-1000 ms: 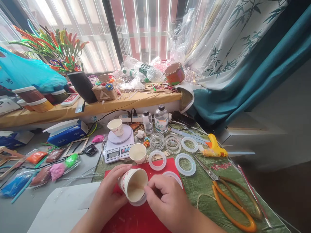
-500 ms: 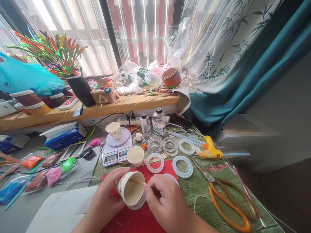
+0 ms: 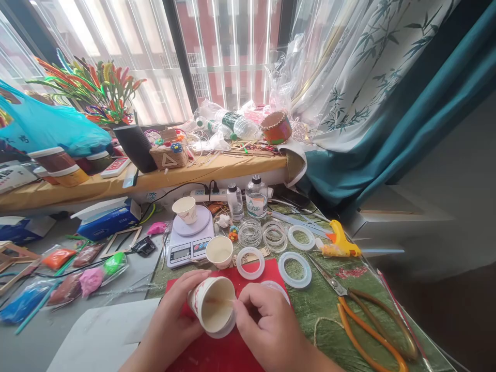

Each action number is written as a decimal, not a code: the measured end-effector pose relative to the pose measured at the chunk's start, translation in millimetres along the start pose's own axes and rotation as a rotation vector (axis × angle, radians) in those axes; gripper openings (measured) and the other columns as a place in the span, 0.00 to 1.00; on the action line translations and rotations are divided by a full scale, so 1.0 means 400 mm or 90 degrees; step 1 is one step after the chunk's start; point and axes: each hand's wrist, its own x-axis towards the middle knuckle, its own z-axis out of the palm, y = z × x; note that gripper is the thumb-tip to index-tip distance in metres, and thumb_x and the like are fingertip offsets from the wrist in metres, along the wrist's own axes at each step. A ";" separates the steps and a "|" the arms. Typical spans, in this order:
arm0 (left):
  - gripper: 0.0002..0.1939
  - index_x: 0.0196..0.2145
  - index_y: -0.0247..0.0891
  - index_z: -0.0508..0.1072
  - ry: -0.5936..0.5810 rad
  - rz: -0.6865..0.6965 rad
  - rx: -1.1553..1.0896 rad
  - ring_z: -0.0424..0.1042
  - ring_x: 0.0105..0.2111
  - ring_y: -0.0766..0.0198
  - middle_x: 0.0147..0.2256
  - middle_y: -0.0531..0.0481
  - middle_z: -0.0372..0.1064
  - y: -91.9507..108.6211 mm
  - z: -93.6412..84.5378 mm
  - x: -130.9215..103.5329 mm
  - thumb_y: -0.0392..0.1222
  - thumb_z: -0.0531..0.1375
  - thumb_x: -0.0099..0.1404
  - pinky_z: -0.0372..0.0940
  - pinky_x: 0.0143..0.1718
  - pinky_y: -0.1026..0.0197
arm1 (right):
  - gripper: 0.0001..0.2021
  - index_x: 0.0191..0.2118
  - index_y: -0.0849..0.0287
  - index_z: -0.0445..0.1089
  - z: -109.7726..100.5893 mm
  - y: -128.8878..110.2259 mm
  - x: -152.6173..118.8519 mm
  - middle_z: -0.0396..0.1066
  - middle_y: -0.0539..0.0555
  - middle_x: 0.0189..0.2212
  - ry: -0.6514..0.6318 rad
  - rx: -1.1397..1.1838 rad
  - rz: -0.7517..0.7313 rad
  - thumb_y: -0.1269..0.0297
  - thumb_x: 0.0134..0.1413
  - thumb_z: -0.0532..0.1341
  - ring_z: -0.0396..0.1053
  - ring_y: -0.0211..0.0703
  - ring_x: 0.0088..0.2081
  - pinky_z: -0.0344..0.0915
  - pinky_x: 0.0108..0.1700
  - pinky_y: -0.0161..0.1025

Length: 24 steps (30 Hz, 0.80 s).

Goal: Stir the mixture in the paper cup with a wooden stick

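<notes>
My left hand [image 3: 182,310] wraps round a paper cup [image 3: 197,299] that tilts toward me, its mouth facing the camera. Between the thumb and fingers of my right hand [image 3: 263,320] is a thin wooden stick [image 3: 222,301], its far end inside the cup. What liquid the cup holds is hard to make out. Below both hands lies a red sheet [image 3: 194,351]. Part of a pale ring mould [image 3: 277,289] shows behind my right hand. Just beyond the cup stand a second paper cup [image 3: 219,252] and a white ring mould [image 3: 250,263].
A kitchen scale [image 3: 189,237] bears another paper cup [image 3: 185,210]. Behind are two clear bottles [image 3: 256,199] and stacked clear rings [image 3: 250,232]. To the right lie a bluish ring mould [image 3: 295,269], a yellow glue gun [image 3: 341,242] and orange-handled scissors [image 3: 368,330]. Bagged clay [image 3: 91,281] lies left.
The stick has shifted inside the cup, while both hands keep their grip. The whole view has moved slightly, so everything appears a little further right and mostly lower.
</notes>
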 end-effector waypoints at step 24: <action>0.30 0.63 0.50 0.78 -0.017 -0.014 -0.006 0.83 0.57 0.44 0.57 0.40 0.82 0.015 0.000 0.008 0.51 0.73 0.65 0.80 0.57 0.49 | 0.14 0.28 0.55 0.65 -0.001 0.011 -0.006 0.69 0.48 0.24 -0.027 -0.010 0.000 0.63 0.68 0.59 0.66 0.39 0.26 0.58 0.31 0.35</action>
